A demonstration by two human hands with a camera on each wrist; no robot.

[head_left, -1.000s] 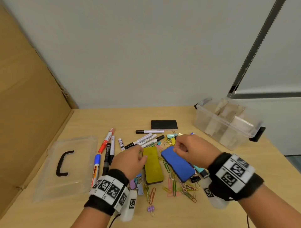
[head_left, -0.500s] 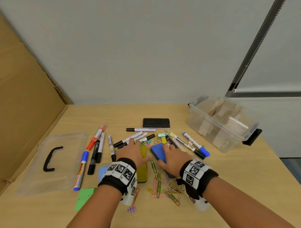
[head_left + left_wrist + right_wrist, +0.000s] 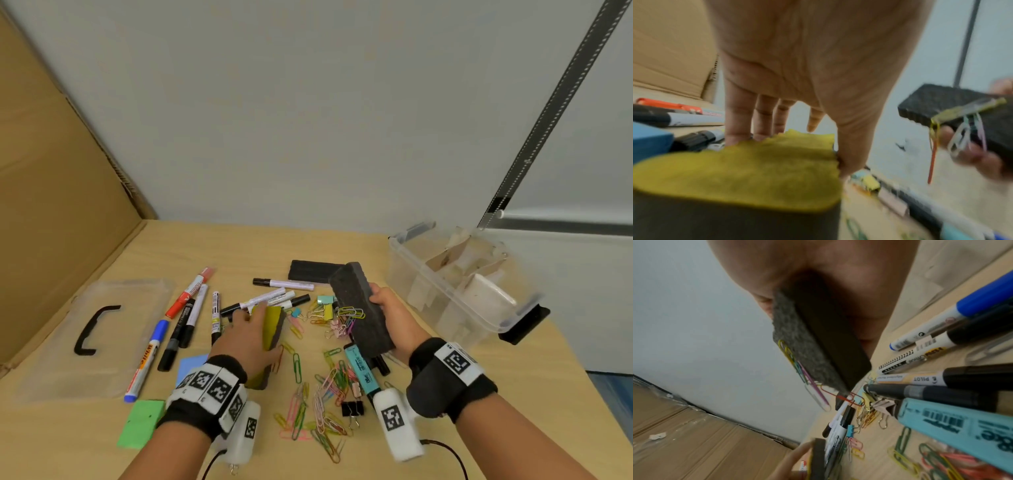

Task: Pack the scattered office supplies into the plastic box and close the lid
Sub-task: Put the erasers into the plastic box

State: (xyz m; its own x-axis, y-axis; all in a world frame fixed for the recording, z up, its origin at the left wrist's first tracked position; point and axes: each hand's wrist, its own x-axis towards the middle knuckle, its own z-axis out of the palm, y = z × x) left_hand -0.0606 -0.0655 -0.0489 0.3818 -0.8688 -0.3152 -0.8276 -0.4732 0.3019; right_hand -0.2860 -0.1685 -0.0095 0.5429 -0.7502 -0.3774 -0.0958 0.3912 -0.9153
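My right hand (image 3: 394, 317) grips the blue eraser (image 3: 363, 308) off the table, tilted, its dark felt side (image 3: 797, 337) facing up. Several paper clips (image 3: 351, 312) cling to the felt and dangle from it (image 3: 797, 365). My left hand (image 3: 246, 334) holds the yellow eraser (image 3: 272, 327) tipped onto its long edge, fingers (image 3: 740, 116) on one side and thumb on the other of the yellow face (image 3: 756, 170). The clear plastic box (image 3: 428, 270) stands lidless at the right, cardboard dividers inside. Its lid (image 3: 113, 370) with a black handle lies flat at the left.
Markers (image 3: 191, 305) lie fanned between lid and hands. Loose paper clips (image 3: 322, 411), binder clips (image 3: 352, 409) and a teal highlighter (image 3: 361, 371) lie in front. A black eraser (image 3: 308, 270) sits behind; blue (image 3: 191, 368) and green (image 3: 142, 423) notes lie front left. Cardboard walls off the left.
Both hands went from pressing flat on the erasers to lifting them. The right turned the blue eraser felt side up with clips clinging; the left tipped the yellow one on edge.
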